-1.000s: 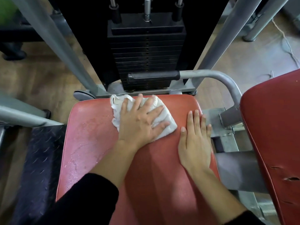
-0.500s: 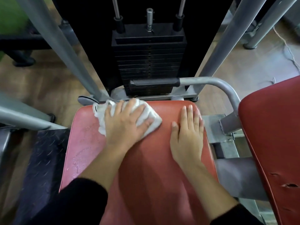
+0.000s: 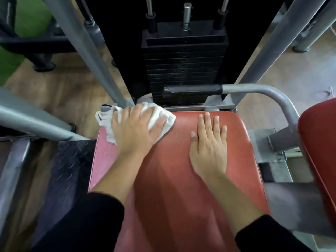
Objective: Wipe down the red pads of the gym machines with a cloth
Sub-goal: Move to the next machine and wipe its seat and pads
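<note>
A red seat pad (image 3: 181, 179) fills the middle of the head view. A crumpled white cloth (image 3: 160, 117) lies on its far left corner and hangs a little over the left edge. My left hand (image 3: 134, 130) presses flat on the cloth with straight, spread fingers. Flat on the bare pad to the right rests my right hand (image 3: 209, 144), fingers straight and together, holding nothing. The strip of pad left of my left forearm looks paler and streaked.
A black weight stack (image 3: 183, 66) stands just beyond the pad, with a grey handle bar (image 3: 254, 90) and its black grip in front. Sloping grey frame tubes (image 3: 81, 51) flank it. A second red pad (image 3: 320, 142) sits at the right edge. Black tread plate (image 3: 69, 170) lies left.
My left hand has slid the cloth leftward and away, from the pad's far middle to its far left corner. My right hand has stayed flat on the pad.
</note>
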Action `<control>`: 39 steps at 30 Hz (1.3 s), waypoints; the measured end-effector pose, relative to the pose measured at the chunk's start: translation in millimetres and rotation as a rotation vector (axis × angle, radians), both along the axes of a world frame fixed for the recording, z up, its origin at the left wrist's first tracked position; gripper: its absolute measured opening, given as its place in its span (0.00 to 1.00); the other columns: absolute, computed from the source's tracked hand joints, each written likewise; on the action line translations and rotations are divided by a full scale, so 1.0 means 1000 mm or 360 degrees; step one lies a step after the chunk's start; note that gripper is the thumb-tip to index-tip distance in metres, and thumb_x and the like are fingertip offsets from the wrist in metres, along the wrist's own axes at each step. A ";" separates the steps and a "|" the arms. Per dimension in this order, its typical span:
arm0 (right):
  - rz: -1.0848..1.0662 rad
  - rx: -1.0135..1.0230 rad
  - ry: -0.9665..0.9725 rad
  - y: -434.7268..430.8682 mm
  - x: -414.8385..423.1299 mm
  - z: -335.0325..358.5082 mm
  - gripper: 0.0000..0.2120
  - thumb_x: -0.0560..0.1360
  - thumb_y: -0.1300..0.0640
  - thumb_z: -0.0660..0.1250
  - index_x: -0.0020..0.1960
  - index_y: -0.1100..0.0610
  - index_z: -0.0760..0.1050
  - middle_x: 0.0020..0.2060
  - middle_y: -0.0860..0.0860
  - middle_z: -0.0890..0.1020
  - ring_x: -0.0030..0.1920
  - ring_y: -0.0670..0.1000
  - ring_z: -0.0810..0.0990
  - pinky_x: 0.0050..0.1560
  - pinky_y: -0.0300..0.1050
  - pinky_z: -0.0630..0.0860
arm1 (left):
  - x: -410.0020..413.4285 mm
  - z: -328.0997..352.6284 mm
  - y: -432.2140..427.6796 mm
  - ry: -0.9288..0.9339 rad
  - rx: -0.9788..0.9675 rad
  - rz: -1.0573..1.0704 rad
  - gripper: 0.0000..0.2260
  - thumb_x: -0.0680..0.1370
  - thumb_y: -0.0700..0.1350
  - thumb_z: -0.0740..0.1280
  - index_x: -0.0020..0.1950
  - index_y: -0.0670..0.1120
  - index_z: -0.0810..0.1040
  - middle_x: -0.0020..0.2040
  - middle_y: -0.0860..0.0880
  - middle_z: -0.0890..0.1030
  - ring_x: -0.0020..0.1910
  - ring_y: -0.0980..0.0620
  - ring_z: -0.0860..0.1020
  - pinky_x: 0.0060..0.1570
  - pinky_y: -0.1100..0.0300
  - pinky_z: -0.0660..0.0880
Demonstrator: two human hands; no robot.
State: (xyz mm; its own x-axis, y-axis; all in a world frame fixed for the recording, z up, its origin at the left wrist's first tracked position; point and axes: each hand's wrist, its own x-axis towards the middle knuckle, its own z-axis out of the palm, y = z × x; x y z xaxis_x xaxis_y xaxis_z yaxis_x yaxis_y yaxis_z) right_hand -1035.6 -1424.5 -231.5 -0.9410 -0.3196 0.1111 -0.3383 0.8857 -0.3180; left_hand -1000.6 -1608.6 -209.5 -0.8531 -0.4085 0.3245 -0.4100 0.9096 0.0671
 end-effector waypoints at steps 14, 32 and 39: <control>-0.0016 0.0014 0.0034 0.000 0.002 -0.001 0.27 0.81 0.49 0.44 0.76 0.60 0.56 0.76 0.55 0.59 0.77 0.57 0.51 0.75 0.53 0.42 | 0.063 -0.003 -0.001 0.0067 -0.0043 -0.0038 0.18 0.78 0.61 0.60 0.56 0.52 0.80 0.61 0.50 0.79 0.56 0.43 0.76 0.59 0.40 0.68; 0.0094 -0.0111 -0.0013 -0.020 0.027 0.020 0.28 0.79 0.50 0.47 0.77 0.60 0.54 0.77 0.55 0.56 0.77 0.56 0.48 0.75 0.51 0.39 | 0.113 -0.013 -0.019 0.0090 -0.0012 0.0279 0.19 0.76 0.63 0.62 0.60 0.53 0.76 0.62 0.50 0.77 0.55 0.43 0.76 0.45 0.46 0.73; 0.0183 0.0006 -0.0065 -0.019 0.057 0.013 0.28 0.80 0.48 0.47 0.77 0.59 0.54 0.77 0.55 0.55 0.77 0.57 0.48 0.75 0.54 0.41 | 0.077 -0.006 -0.045 0.0047 -0.0056 0.0207 0.17 0.78 0.61 0.56 0.56 0.52 0.76 0.55 0.50 0.79 0.47 0.44 0.78 0.42 0.47 0.74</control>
